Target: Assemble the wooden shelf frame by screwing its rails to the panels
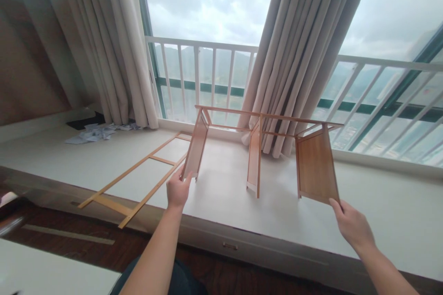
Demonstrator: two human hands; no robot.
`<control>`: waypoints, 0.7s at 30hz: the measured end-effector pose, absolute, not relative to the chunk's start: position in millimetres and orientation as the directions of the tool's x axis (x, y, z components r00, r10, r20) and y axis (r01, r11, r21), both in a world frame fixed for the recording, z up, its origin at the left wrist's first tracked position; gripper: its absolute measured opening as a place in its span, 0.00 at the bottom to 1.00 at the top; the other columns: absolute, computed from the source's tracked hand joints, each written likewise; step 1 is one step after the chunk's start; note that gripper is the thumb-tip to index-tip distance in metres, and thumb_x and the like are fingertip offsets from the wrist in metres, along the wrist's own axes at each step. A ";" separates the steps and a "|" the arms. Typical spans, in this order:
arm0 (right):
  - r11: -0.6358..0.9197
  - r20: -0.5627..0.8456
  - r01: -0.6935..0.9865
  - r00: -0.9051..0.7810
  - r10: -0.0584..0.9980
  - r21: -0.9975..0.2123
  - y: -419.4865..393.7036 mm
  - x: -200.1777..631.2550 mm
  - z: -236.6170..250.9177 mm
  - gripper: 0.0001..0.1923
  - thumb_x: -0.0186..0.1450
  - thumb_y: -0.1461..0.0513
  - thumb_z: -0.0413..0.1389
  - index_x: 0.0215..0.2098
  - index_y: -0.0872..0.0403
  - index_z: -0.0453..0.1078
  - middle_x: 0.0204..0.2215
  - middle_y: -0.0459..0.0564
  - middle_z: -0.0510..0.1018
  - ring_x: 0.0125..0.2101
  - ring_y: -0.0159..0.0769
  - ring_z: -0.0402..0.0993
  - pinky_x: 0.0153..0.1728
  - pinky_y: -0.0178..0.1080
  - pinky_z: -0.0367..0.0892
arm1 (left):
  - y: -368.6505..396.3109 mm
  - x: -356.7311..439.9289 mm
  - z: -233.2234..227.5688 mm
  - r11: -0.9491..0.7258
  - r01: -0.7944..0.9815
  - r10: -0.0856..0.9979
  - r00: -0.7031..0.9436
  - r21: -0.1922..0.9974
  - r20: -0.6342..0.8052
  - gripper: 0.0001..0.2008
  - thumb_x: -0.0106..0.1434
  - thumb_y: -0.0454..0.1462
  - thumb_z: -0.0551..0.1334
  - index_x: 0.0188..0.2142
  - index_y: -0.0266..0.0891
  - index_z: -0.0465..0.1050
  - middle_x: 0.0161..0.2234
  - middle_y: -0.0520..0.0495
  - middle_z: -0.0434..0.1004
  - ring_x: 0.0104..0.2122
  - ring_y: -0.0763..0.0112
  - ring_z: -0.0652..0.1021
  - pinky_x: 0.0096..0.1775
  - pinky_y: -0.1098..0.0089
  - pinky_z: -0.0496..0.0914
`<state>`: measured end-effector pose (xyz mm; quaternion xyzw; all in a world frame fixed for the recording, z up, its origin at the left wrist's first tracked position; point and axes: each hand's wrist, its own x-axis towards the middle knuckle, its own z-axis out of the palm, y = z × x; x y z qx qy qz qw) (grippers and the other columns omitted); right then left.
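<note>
Scene: a wide white window ledge point(224, 193) is seen from above, filling the middle band of the frame, with a dark wooden floor point(214, 272) along the bottom edge

Wooden rack point(263, 147): a light-brown frame with three upright panels joined by thin rails is held at the centre of the frame, over the ledge; whether the panel feet rest on the ledge cannot be told

Left hand point(177, 190): shown lower centre-left, fingers closed on the bottom edge of the left panel point(195, 146), which is tilted with its top leaning to the right

Right hand point(351, 225): shown lower right, fingertips pinched on the bottom right corner of the right panel point(316, 168), whose broad wood face is turned toward the camera

Middle panel point(254, 156): seen edge-on between the two hands, untouched by either

Flat frame point(138, 176): a ladder-like piece of the same wood is laid flat on the ledge at centre left, just beside the left hand, one end overhanging the ledge's front edge

Background: pale curtains point(297, 55) are hung at upper left and upper centre-right; a white railing point(221, 73) and grey overcast sky are seen through the window

Far left: crumpled paper point(92, 132) is scattered on the ledge near the left curtain
</note>
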<state>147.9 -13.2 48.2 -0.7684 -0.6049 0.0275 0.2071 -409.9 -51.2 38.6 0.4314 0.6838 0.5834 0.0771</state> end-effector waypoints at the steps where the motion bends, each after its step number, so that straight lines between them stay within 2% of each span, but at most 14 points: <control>1: -0.182 0.211 0.919 0.266 0.941 -0.349 -13.3 148.6 48.6 0.26 0.69 0.44 0.40 0.28 0.51 0.68 0.28 0.57 0.78 0.28 0.43 0.69 0.31 0.39 0.60 | -50.5 -409.5 37.3 -0.088 0.470 0.687 -0.610 0.878 0.395 0.26 0.63 0.45 0.63 0.59 0.39 0.75 0.52 0.42 0.83 0.50 0.57 0.81 0.53 0.62 0.75; 6: -0.182 0.239 0.922 0.272 0.932 -0.343 -14.3 148.1 51.0 0.27 0.69 0.44 0.40 0.29 0.52 0.71 0.27 0.58 0.77 0.26 0.43 0.68 0.29 0.39 0.59 | -48.7 -407.1 35.0 -0.185 0.377 0.707 -0.590 0.908 0.389 0.27 0.64 0.43 0.61 0.61 0.36 0.73 0.58 0.40 0.79 0.57 0.58 0.78 0.60 0.61 0.71; 13: -0.176 0.244 0.919 0.272 0.931 -0.353 -17.2 148.3 54.7 0.26 0.68 0.44 0.40 0.24 0.50 0.65 0.23 0.55 0.73 0.25 0.41 0.64 0.29 0.39 0.58 | -50.2 -409.0 33.8 -0.125 0.448 0.672 -0.619 0.885 0.407 0.25 0.65 0.43 0.60 0.60 0.37 0.75 0.56 0.40 0.80 0.56 0.57 0.79 0.60 0.59 0.71; 17: -0.187 0.231 0.917 0.279 0.932 -0.353 -19.7 147.9 57.7 0.25 0.68 0.44 0.41 0.25 0.50 0.64 0.23 0.55 0.72 0.25 0.41 0.63 0.29 0.40 0.57 | -50.9 -409.3 35.3 -0.095 0.476 0.675 -0.615 0.874 0.408 0.25 0.66 0.43 0.59 0.60 0.37 0.74 0.53 0.40 0.82 0.53 0.58 0.80 0.58 0.60 0.72; 21: -0.199 0.222 0.913 0.289 0.931 -0.355 -20.1 146.9 61.3 0.25 0.68 0.44 0.39 0.26 0.50 0.65 0.24 0.55 0.72 0.25 0.41 0.62 0.30 0.40 0.56 | -50.0 -409.4 35.8 -0.080 0.515 0.667 -0.609 0.853 0.430 0.24 0.67 0.43 0.58 0.60 0.37 0.74 0.56 0.40 0.80 0.56 0.58 0.79 0.60 0.61 0.71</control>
